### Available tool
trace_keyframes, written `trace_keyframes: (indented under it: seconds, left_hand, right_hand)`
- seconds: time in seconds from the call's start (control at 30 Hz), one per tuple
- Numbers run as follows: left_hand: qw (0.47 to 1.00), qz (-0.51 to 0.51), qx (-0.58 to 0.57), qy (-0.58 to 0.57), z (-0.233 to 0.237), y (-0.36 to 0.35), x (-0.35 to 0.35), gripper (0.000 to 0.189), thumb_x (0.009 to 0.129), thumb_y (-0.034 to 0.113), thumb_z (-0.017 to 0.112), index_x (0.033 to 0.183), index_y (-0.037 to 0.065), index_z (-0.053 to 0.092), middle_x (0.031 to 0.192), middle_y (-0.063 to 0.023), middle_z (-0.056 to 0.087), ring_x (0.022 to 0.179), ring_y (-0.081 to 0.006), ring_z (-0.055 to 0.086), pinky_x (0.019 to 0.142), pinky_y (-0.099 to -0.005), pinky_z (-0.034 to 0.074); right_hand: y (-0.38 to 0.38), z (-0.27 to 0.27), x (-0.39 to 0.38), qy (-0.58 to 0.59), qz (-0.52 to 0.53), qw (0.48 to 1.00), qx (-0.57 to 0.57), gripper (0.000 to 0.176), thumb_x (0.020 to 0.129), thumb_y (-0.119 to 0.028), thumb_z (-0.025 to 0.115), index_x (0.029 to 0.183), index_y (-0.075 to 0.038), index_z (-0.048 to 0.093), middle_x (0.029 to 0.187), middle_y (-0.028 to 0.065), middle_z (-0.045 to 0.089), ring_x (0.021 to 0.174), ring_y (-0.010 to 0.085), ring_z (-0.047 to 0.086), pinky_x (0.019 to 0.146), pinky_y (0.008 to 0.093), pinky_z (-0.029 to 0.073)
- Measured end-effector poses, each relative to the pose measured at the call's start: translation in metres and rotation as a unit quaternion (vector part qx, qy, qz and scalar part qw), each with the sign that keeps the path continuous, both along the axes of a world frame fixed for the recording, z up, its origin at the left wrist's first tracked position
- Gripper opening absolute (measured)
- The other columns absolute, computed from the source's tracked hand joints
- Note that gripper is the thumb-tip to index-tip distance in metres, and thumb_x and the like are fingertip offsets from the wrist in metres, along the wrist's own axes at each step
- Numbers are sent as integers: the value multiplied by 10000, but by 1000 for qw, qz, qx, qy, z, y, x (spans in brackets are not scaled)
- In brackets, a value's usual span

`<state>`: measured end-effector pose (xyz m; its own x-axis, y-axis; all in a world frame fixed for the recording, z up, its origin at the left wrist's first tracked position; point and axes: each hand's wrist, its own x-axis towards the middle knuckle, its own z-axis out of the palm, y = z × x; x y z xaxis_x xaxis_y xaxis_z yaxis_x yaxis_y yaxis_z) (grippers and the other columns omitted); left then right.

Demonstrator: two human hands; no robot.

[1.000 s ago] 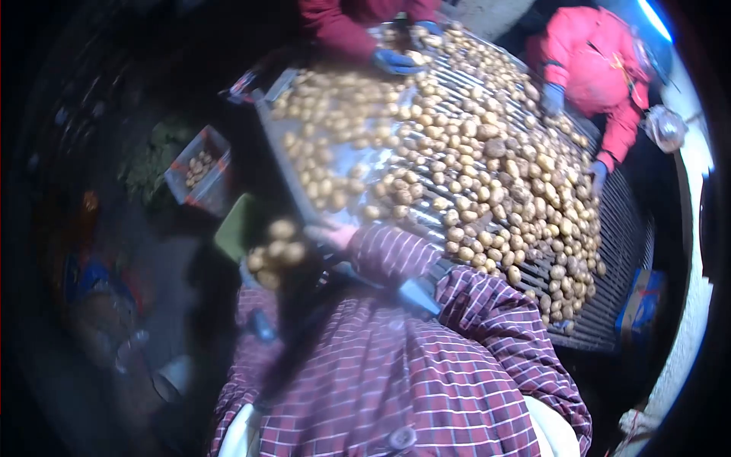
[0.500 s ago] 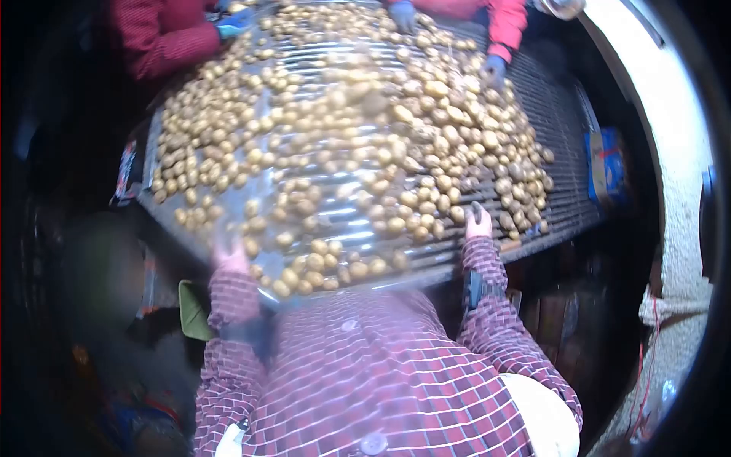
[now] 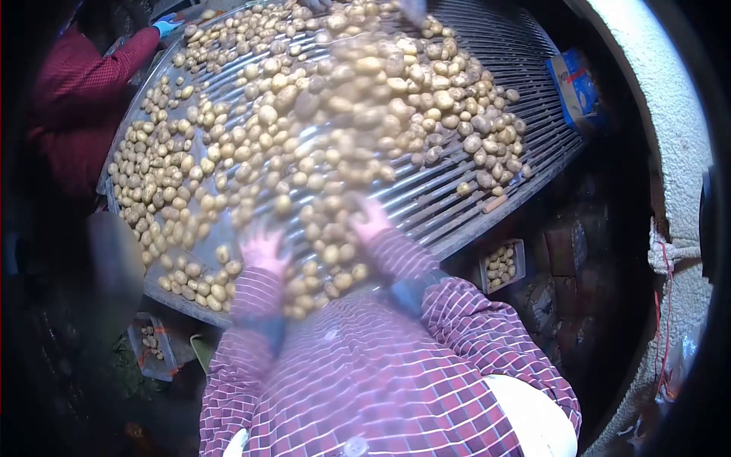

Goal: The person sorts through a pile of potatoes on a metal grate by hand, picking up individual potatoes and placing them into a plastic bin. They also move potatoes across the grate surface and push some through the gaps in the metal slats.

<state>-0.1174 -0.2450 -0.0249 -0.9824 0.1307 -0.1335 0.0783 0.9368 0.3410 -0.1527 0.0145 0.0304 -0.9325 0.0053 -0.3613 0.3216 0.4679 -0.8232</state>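
Note:
My left hand lies over the near edge of a slatted sorting table, fingers spread and slightly blurred, among potatoes. Nothing shows in its grasp. My right hand reaches in beside a row of potatoes near the middle, its fingers apart and smeared by motion. Between the two hands lies a cluster of potatoes running down to the near edge. Many more potatoes cover the slats farther off; those in the centre are blurred.
A co-worker's checked sleeve and blue-gloved hand are at the far left. Crates of potatoes stand below, one at right, one at left. A blue box sits by the table's right edge; a white wall rises beyond.
My right hand has moved left from the right-hand pile towards the middle, drawing close to my left hand. The view has turned, and bare slats show where potatoes lay at the near right.

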Motion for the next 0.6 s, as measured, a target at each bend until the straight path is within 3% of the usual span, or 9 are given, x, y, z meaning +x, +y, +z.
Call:
trace_keyframes:
  seconds: [0.07,0.13,0.23,0.33,0.4,0.47,0.5,0.57,0.6]
  left_hand:
    - [998,40,-55,-17,8,-30,0,383,780,396,708,1125,231,684,1481,-116,406,1380,-383,336,1113,-579,275]
    - [991,129,-40,-12,8,-70,4,377,776,309,742,1132,203,683,1440,-166,442,1338,-383,401,1112,-518,325]
    - [974,160,159,30,-39,-149,35,423,765,72,746,1174,134,658,1421,-182,451,1314,-354,447,1094,-404,384]
    - [950,232,209,18,-14,-160,66,502,755,-4,708,1233,135,641,1410,-164,465,1318,-323,448,1093,-386,383]
    - [949,277,145,53,-16,-143,87,468,805,42,691,1262,114,617,1434,-151,415,1324,-311,436,1088,-390,385]
    - [895,338,286,47,-10,-115,93,433,814,21,684,1236,96,629,1391,-147,460,1282,-293,474,1071,-401,402]
    - [842,347,414,20,-3,-94,92,424,843,24,633,1255,120,605,1382,-151,468,1254,-307,492,1042,-428,431]
    - [729,240,639,-53,-11,-68,89,407,922,76,546,1322,148,531,1382,-162,460,1204,-332,523,971,-454,489]
    - [755,171,629,-70,-2,-54,84,394,961,119,509,1353,153,494,1393,-167,446,1183,-338,537,927,-444,515]
  right_hand:
    - [-49,4,-1,-14,138,983,118,494,910,-264,643,1367,-113,528,1212,138,619,1119,257,593,992,378,480]
    - [-63,-16,-8,-128,129,980,-78,497,921,-260,627,1380,-107,512,1225,133,617,1121,250,592,991,376,481]
    - [-65,2,-31,-337,52,889,-306,508,947,-333,579,1394,-105,499,1284,107,602,1168,237,579,1046,379,431]
    - [-47,-18,-32,-270,100,859,-424,573,966,-504,503,1400,-131,469,1348,86,543,1180,237,565,1053,399,419]
    - [-43,-25,-23,-71,190,903,-378,605,969,-529,486,1373,-79,467,1280,101,580,1117,255,585,996,445,465]
    - [-50,2,-20,-119,169,912,-355,613,959,-523,508,1357,-59,469,1248,113,596,1089,264,600,969,468,491]
    - [-62,56,-18,-266,103,892,-352,605,946,-504,539,1356,-65,473,1250,117,593,1093,263,604,971,469,493]
    - [-72,100,-1,-98,215,926,-294,615,905,-465,613,1362,-76,475,1244,123,594,1129,264,597,987,461,489]
    - [-72,104,13,227,363,878,-213,638,877,-445,656,1369,-82,475,1235,126,598,1161,267,586,1001,451,483]
